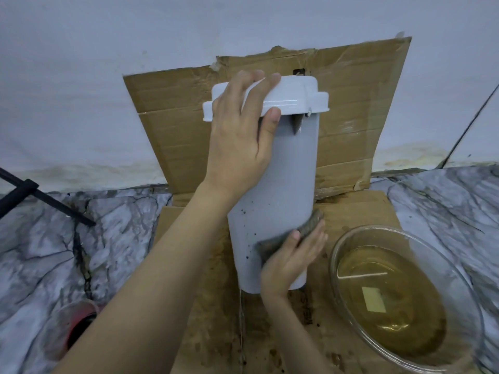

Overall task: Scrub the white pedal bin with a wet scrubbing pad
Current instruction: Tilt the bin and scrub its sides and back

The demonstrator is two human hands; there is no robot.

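Nearest to me is my left forearm [151,279], which goes up across the view to my left hand [237,136]. This hand is clamped on the far end of the pedal bin [289,171]: the fingers lie over the lid [294,95] and the thumb hooks under its rim. The bin is tilted, lid far and base near, over the wet cardboard [359,211]; whether the base touches the cardboard I cannot tell. My right hand [291,255] lies with rather straight fingers on the scrubbing pad [310,222] and presses it flat against the near right side of the bin. Dark specks sit on the body left of the pad, and a thin line of water hangs from the base. Just right of the bin stands a glass bowl [334,255] with yellowish water.

I judge the bin to be light, hollow plastic, stiff enough to take pressure but slippery when wet. The lid is probably hinged, so a grip on the lid alone may give way; better is the thumb under the rim with the palm on the body. The pad looks soft and bends round the curve.
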